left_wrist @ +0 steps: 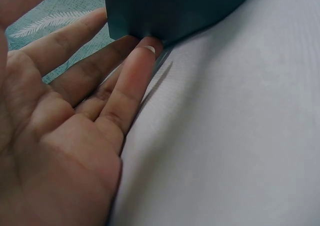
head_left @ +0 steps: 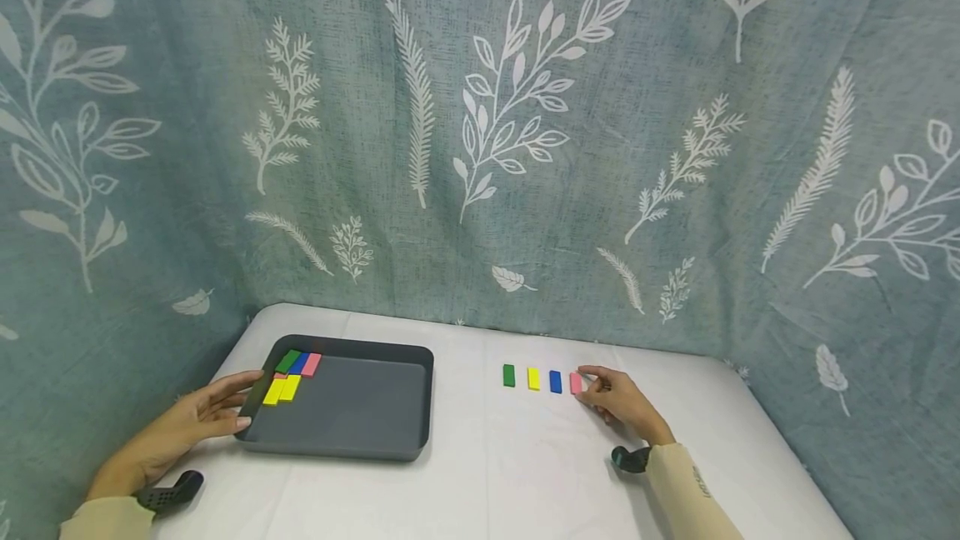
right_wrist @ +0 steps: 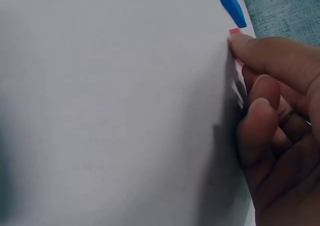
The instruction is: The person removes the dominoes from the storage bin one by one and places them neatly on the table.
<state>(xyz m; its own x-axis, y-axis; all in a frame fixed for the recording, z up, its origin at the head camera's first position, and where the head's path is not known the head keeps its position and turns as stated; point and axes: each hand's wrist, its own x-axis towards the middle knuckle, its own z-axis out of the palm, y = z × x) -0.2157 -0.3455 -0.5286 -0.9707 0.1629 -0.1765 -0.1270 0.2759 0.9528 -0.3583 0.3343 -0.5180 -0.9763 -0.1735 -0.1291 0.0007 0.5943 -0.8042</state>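
A curtained-off workspace, room type unclear — leaf-printed teal cloth walls the white table along its left, far and right edges.

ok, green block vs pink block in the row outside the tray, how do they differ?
Color: the green block is green, the pink block pink.
Place: the green block is at the row's end nearest the tray, the pink block at the far end.
Contact: the right hand pinches the pink block; nothing touches the green block.
Shared: both are small rectangular pieces on the white table.
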